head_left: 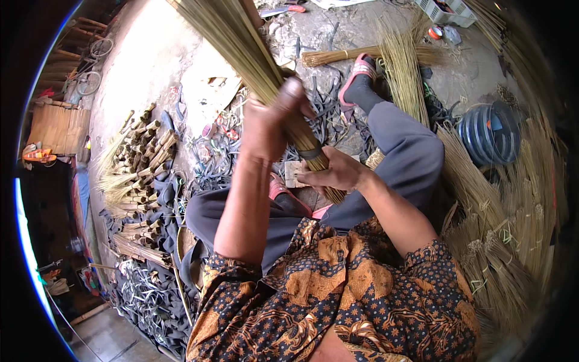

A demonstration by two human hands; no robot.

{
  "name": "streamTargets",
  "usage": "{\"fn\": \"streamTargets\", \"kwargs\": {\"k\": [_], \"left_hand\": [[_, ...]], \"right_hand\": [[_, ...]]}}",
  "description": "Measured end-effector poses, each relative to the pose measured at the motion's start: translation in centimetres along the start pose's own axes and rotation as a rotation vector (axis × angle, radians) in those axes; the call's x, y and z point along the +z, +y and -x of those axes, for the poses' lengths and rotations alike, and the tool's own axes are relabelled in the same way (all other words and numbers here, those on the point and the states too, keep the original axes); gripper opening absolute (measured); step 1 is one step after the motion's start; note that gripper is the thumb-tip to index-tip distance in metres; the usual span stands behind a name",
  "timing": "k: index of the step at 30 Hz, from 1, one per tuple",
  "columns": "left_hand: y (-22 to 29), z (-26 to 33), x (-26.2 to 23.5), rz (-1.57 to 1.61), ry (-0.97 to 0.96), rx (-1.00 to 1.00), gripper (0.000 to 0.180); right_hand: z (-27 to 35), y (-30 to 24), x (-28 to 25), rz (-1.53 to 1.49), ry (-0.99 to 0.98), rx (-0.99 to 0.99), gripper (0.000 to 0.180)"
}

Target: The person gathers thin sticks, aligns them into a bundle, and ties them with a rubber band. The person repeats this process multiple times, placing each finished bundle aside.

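Head view: left grip (265,128) and right grip (339,170) holding a banded bundle of stalks (226,45)

Nearest the wearer, the patterned shirt (338,289) is filling the foreground, and the dark trousers (401,136) are framing the work. The bundle is slanting above the lap, its short end lying toward the body and its long end running up and leftward out of the frame. The right grip is closing around the short end, just below the dark band (311,152); the left grip, slightly blurred, is wrapping the stalks above it.

Sound technique is probably depending on this spacing: the two grips are bracketing the band, so even pressure from both sides should be limiting slip. The lower end is looking slightly ragged, so levelling the stalk tips while the right grip is cupping them would likely be giving a neater butt. Squeezing too loosely would be risking a slack band; twisting hard could be bending the outer stalks.

Beyond, dark strips (214,166) are lying scattered on the floor (142,66). Short tied bundles (142,151) are lying piled at left, and loose stalks (518,241) are spreading at right. Farther off, a red-handled knife (295,8) and a white basket (443,13) are resting near the upper edge.
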State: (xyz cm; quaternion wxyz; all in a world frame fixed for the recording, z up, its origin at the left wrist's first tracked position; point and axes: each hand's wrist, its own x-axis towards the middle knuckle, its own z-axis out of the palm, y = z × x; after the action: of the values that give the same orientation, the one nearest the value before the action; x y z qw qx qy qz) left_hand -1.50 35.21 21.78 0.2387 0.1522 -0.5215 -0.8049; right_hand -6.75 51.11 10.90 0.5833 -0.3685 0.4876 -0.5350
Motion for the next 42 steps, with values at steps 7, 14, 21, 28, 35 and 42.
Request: {"fn": "streamTargets", "kwargs": {"k": [7,14,21,28,35,42], "left_hand": [[-2.9,0.1,-6.0,-0.344,0.192,0.152,0.033],[-19.1,4.3,-10.9,-0.640,0.357,0.024,0.050],[-18.4,4.8,-12.2,-0.286,0.296,-0.054,0.039],[-25.4,6.7,-14.9,-0.485,0.472,-0.236,0.017],[-19.4,5.2,-13.2,-0.572,0.488,-0.162,0.032],[10.4,7.0,-31.4,-0.671,0.838,-0.025,0.042]], "right_hand": [[1.1,5.2,-4.0,0.366,0.502,0.128,0.102],[3.8,12.4,-7.3,0.132,0.708,0.068,0.057],[3.8,16.1,-8.1,0.192,0.719,0.161,0.052],[3.6,17.6,-9.1,0.421,0.603,0.375,0.058],[5.0,16.5,-8.9,0.614,0.487,0.444,0.044],[5.0,17.4,-9.8,0.527,0.512,0.449,0.043]]}}
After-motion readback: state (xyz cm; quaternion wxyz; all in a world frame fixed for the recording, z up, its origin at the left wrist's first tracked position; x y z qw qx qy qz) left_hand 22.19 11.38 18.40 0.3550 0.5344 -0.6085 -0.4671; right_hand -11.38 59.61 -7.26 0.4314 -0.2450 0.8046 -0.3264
